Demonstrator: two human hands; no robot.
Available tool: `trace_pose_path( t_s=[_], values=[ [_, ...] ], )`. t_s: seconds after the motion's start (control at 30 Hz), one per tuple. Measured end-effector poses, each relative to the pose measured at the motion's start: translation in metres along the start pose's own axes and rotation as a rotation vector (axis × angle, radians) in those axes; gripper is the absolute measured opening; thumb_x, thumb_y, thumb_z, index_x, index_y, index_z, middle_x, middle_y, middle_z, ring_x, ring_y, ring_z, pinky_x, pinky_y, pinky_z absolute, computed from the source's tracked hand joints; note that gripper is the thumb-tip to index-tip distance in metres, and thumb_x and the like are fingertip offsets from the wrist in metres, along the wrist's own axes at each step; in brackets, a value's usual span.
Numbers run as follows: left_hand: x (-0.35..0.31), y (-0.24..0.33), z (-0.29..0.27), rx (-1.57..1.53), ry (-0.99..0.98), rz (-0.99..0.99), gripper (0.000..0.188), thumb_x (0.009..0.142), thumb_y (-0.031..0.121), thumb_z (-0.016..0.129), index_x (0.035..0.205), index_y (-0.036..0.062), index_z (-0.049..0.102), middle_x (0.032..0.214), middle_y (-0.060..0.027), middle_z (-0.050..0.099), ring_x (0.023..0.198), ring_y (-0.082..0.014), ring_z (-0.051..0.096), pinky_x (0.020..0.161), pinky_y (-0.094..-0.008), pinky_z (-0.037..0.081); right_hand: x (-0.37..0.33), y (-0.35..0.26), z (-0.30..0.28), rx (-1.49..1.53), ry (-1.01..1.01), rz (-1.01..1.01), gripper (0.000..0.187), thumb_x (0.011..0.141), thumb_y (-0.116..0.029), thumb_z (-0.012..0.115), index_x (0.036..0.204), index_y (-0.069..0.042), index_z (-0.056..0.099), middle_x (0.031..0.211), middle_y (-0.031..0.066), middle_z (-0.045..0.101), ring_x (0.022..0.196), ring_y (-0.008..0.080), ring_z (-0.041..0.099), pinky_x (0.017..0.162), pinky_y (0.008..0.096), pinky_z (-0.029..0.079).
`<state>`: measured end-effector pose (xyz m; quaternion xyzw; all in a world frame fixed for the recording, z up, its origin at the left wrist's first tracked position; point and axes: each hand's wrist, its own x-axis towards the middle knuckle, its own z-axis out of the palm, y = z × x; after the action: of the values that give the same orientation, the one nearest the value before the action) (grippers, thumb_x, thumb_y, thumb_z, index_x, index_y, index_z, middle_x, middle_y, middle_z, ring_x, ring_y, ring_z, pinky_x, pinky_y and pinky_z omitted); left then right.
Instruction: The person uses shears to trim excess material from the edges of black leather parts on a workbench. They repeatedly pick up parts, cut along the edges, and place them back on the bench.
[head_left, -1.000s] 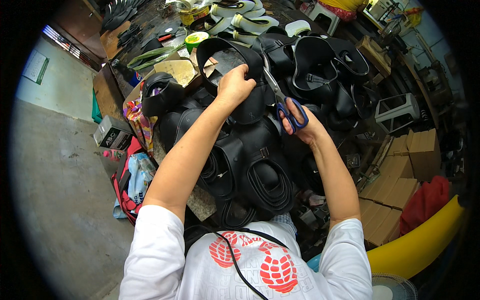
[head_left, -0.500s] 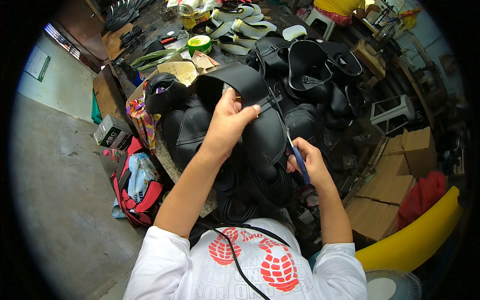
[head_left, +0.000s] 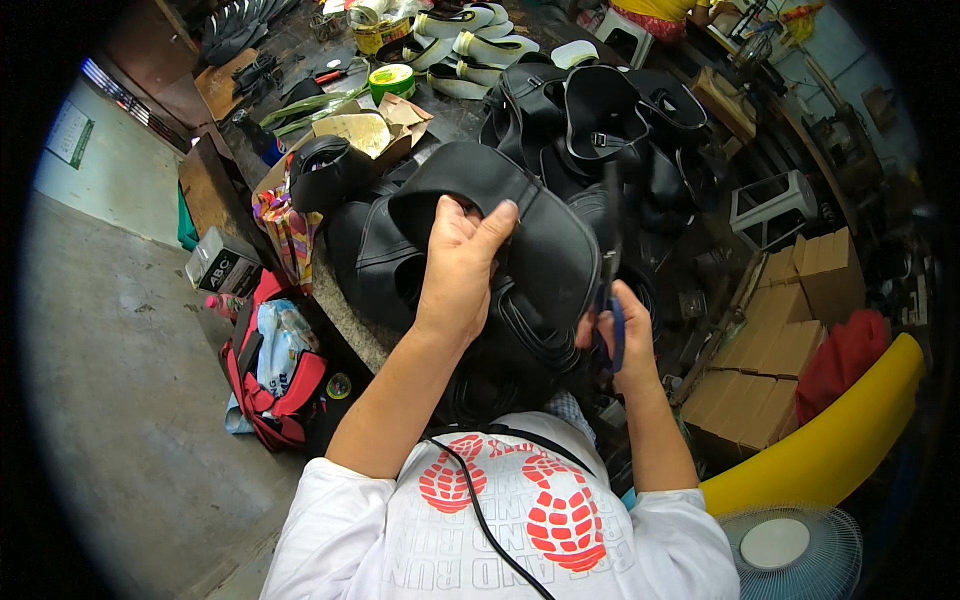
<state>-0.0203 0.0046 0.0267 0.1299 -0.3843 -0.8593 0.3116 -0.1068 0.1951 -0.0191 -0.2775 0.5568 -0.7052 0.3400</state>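
A black leather shoe upper point(head_left: 555, 250) is held up in front of me, its thumb-side band pinched in my left hand point(head_left: 460, 265). My right hand point(head_left: 636, 340) is closed round the blue handles of a pair of scissors point(head_left: 616, 335). The scissor blades point away from me, blurred, just right of the upper's edge; I cannot tell whether they touch it. Beneath the held piece lie more black uppers point(head_left: 365, 240) and a bundle of thin black cords or strips point(head_left: 535, 335).
More black uppers with buckles point(head_left: 605, 120) are heaped at the far right. Whitish-lined pieces point(head_left: 490, 50), a green tin point(head_left: 392, 82) and a cardboard box point(head_left: 355, 130) stand farther back. Brown cartons point(head_left: 750, 400) and a fan point(head_left: 790, 550) are at right; a red bag point(head_left: 270, 370) sits at left.
The scissors have swung from lying across the upper's strap to pointing upright, beside its right edge. The upper has turned in my left hand, with its smooth side showing more.
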Motion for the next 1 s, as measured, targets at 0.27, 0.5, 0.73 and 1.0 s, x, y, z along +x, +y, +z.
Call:
trace_pose_path(
  t_s=[0.27,0.5,0.73,1.0],
  values=[
    [-0.014,-0.009,0.000,-0.175,0.083,-0.188,0.038,0.097,0.029,0.059,0.122,0.0030,0.046,0.110,-0.0097,0.063,0.099,-0.0195,0.062,0.088,-0.0330,0.051,0.022,-0.034,0.023,-0.486,0.186,-0.313,0.061,0.066,-0.010,0.087,0.114,-0.005,0.048,0.111,0.0079,0.065,0.093,0.0127,0.061,0.078,0.0259,0.049],
    [-0.033,0.003,-0.008,0.370,-0.452,-0.320,0.036,0.093,0.020,0.065,0.122,-0.0001,0.056,0.118,-0.0085,0.063,0.106,-0.0143,0.058,0.093,-0.0299,0.047,0.042,-0.062,0.030,-0.099,0.152,-0.212,0.038,0.073,-0.006,0.081,0.101,-0.006,0.055,0.091,-0.0006,0.059,0.082,0.0077,0.059,0.073,0.0225,0.049],
    [-0.032,-0.004,-0.005,0.226,-0.141,-0.337,0.026,0.094,0.021,0.064,0.099,-0.0039,0.067,0.083,-0.0055,0.069,0.068,-0.0086,0.064,0.061,-0.0221,0.052,0.027,-0.033,0.014,-0.437,0.175,-0.224,0.037,0.076,-0.013,0.081,0.100,-0.003,0.054,0.083,0.0023,0.060,0.077,0.0082,0.059,0.071,0.0218,0.048],
    [-0.029,-0.017,-0.008,0.065,0.132,-0.298,0.030,0.093,0.024,0.065,0.073,0.0011,0.065,0.068,-0.0066,0.067,0.053,-0.0105,0.061,0.048,-0.0224,0.050,-0.033,0.014,0.000,-0.444,-0.038,0.057,0.018,0.080,-0.006,0.065,0.093,-0.001,0.054,0.070,0.0041,0.060,0.063,0.0078,0.057,0.062,0.0222,0.046]
  ],
)
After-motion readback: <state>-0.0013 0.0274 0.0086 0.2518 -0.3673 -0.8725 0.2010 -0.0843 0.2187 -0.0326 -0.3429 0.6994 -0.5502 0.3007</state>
